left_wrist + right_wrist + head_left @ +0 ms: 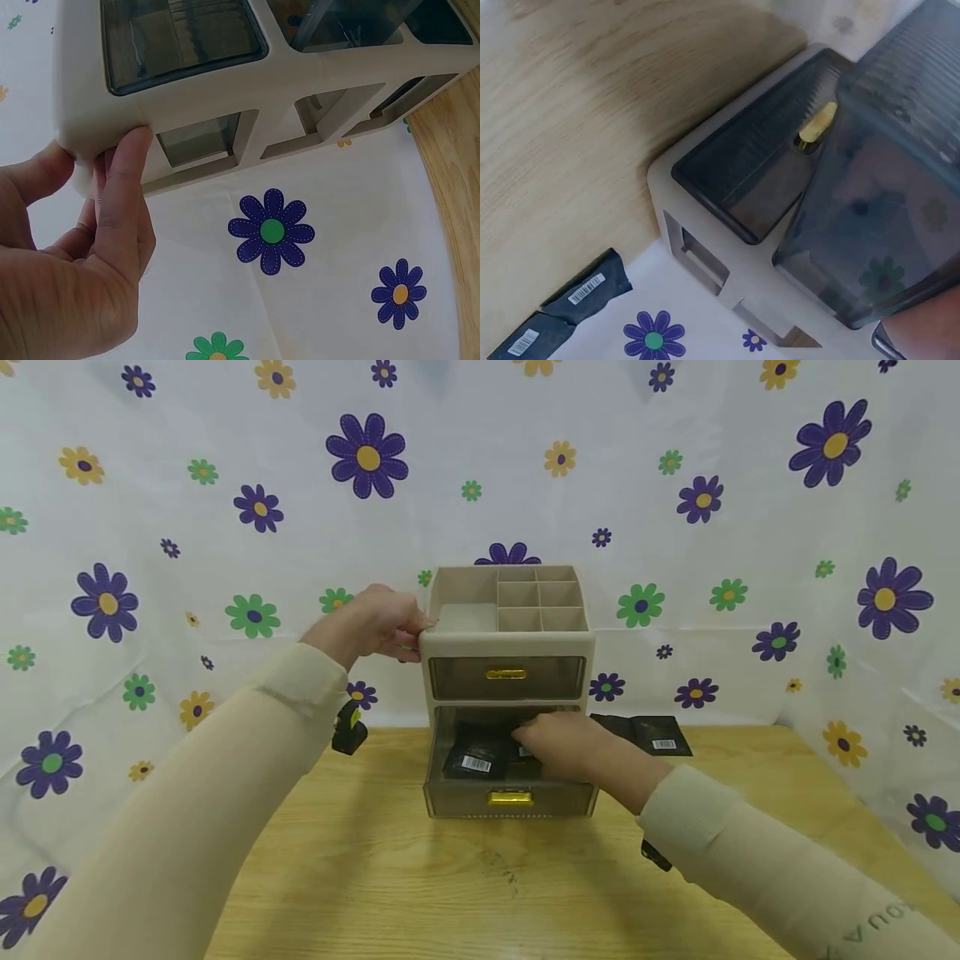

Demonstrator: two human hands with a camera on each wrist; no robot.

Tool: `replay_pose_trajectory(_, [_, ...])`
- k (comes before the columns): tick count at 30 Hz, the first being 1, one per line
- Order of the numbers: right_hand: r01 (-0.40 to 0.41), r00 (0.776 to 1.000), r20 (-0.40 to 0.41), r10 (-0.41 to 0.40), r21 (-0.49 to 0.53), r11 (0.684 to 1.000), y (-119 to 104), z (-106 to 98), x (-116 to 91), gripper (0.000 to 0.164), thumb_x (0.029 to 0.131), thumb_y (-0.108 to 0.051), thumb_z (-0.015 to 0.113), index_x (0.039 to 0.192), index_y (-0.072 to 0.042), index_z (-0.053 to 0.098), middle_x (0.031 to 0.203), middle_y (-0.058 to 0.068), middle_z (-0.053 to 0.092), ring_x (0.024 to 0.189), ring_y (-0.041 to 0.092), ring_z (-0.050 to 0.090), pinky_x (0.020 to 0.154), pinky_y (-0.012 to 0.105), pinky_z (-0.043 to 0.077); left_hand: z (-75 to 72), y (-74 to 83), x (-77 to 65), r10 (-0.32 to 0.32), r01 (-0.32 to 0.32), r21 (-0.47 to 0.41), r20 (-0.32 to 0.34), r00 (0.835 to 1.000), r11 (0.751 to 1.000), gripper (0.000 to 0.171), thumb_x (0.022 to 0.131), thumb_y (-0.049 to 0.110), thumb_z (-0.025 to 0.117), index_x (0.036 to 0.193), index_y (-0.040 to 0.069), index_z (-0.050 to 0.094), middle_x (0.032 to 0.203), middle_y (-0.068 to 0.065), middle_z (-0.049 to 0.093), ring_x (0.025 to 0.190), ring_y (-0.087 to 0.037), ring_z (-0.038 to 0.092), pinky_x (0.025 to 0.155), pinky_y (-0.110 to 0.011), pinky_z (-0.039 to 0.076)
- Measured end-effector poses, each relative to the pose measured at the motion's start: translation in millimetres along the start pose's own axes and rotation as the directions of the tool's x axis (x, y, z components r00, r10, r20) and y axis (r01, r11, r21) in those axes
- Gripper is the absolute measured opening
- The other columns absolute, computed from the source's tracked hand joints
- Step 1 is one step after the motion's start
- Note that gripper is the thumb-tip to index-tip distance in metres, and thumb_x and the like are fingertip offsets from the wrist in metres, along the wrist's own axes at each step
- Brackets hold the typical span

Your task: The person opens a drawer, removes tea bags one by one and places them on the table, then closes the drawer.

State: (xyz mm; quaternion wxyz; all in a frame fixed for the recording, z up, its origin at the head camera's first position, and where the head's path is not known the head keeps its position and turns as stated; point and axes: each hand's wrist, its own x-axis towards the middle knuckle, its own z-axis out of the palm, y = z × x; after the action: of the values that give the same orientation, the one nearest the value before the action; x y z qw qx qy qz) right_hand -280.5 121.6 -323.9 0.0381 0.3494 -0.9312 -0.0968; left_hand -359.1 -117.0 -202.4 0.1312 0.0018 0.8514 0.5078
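A beige desktop drawer organizer [507, 645] stands on the wooden table with a smoky see-through drawer [467, 799] pulled out. Black packets [474, 763] with white barcode labels lie inside that drawer. My left hand [386, 625] grips the organizer's upper left corner, thumb at the top rim and fingers against the side. Reaching over the drawer's right part, my right hand [564, 745] is down among the packets, one labelled packet right under its fingers. Its fingertips are hidden, so I cannot tell whether it holds one. The right wrist view shows it only dimly through the smoky plastic.
Two more black packets [662, 737] lie on the table [360, 860] behind the organizer's right side. Above the open drawer is a closed one with a gold handle [506, 674]; another closed drawer [742, 157] sits below. Flowered cloth [480, 518] hangs behind.
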Motion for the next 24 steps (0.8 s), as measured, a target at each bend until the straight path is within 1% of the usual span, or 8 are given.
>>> replay_pose_trajectory(2, [-0.004,1.000,-0.018,0.004,-0.022,1.000,-2,1,-1,0.018,0.082,-0.009,0.065,0.098,-0.016,0.063,0.082,-0.008,0.061,0.071,0.006,0.054,0.071,0.029,0.053,-0.6,0.6,0.1,-0.006,0.006,-0.003,0.001,1.000,1.000,0.030,0.091,0.019,0.055,0.115,0.001,0.050,0.113,-0.017,0.053,0.092,-0.028,0.061,0.070,-0.035,0.056])
replay_pose_trajectory(5, [-0.012,0.999,-0.042,0.011,-0.026,1.000,-3,2,0,0.015,0.083,-0.006,0.062,0.093,-0.018,0.064,0.077,-0.008,0.061,0.067,0.006,0.053,0.069,0.030,0.054,-1.7,0.6,-0.7,-0.012,0.012,0.005,-0.007,1.000,1.000,0.029,0.092,0.019,0.055,0.114,0.002,0.050,0.113,-0.017,0.053,0.093,-0.028,0.061,0.070,-0.035,0.056])
replay_pose_trajectory(8, [-0.007,0.998,-0.059,0.004,-0.049,0.999,-3,3,0,0.015,0.084,-0.007,0.062,0.093,-0.019,0.065,0.077,-0.008,0.061,0.066,0.006,0.052,0.068,0.030,0.054,-1.4,0.4,-0.9,-0.012,0.012,0.008,-0.006,1.000,1.000,0.029,0.092,0.019,0.054,0.114,0.001,0.050,0.113,-0.017,0.053,0.093,-0.029,0.060,0.071,-0.035,0.056])
replay_pose_trajectory(14, [0.062,0.989,-0.125,-0.085,-0.178,0.982,0,3,-2,0.011,0.086,-0.013,0.063,0.095,-0.019,0.066,0.076,-0.006,0.063,0.061,0.008,0.051,0.061,0.030,0.053,2.4,0.3,0.9,-0.017,0.017,0.013,-0.007,1.000,1.000,0.027,0.091,0.018,0.055,0.113,0.002,0.051,0.112,-0.016,0.052,0.093,-0.028,0.060,0.070,-0.033,0.056])
replay_pose_trajectory(17, [0.093,0.980,-0.155,-0.127,-0.211,0.973,1,-1,-5,0.015,0.087,-0.011,0.061,0.100,-0.017,0.065,0.080,-0.004,0.065,0.066,0.012,0.057,0.063,0.033,0.054,3.2,0.4,1.6,-0.017,0.018,0.019,-0.016,1.000,1.000,0.027,0.091,0.019,0.055,0.113,0.003,0.051,0.112,-0.016,0.053,0.092,-0.028,0.060,0.069,-0.033,0.056])
replay_pose_trajectory(21, [0.109,0.978,-0.157,-0.136,-0.165,0.980,2,-12,-12,0.029,0.086,-0.005,0.060,0.112,-0.017,0.062,0.096,-0.002,0.067,0.082,0.016,0.062,0.067,0.036,0.055,2.6,0.8,2.2,-0.018,0.019,0.017,-0.012,1.000,1.000,0.028,0.092,0.019,0.054,0.113,0.001,0.051,0.112,-0.017,0.052,0.093,-0.029,0.060,0.070,-0.034,0.056])
replay_pose_trajectory(23, [0.113,0.978,-0.161,-0.134,-0.132,0.985,2,-19,-16,0.036,0.084,-0.002,0.061,0.117,-0.017,0.061,0.103,-0.002,0.067,0.083,0.016,0.062,0.067,0.033,0.055,2.4,1.3,2.6,-0.019,0.019,0.012,-0.008,1.000,1.000,0.028,0.092,0.019,0.054,0.113,0.001,0.050,0.112,-0.018,0.053,0.093,-0.029,0.060,0.071,-0.035,0.056])
replay_pose_trajectory(24, [0.115,0.977,-0.168,-0.134,-0.122,0.986,3,-23,-19,0.040,0.082,0.000,0.062,0.119,-0.016,0.059,0.106,-0.002,0.066,0.081,0.015,0.062,0.066,0.032,0.055,2.3,1.5,2.7,-0.019,0.020,0.011,-0.008,1.000,1.000,0.028,0.092,0.019,0.054,0.113,0.001,0.050,0.112,-0.018,0.053,0.093,-0.029,0.060,0.071,-0.035,0.056])
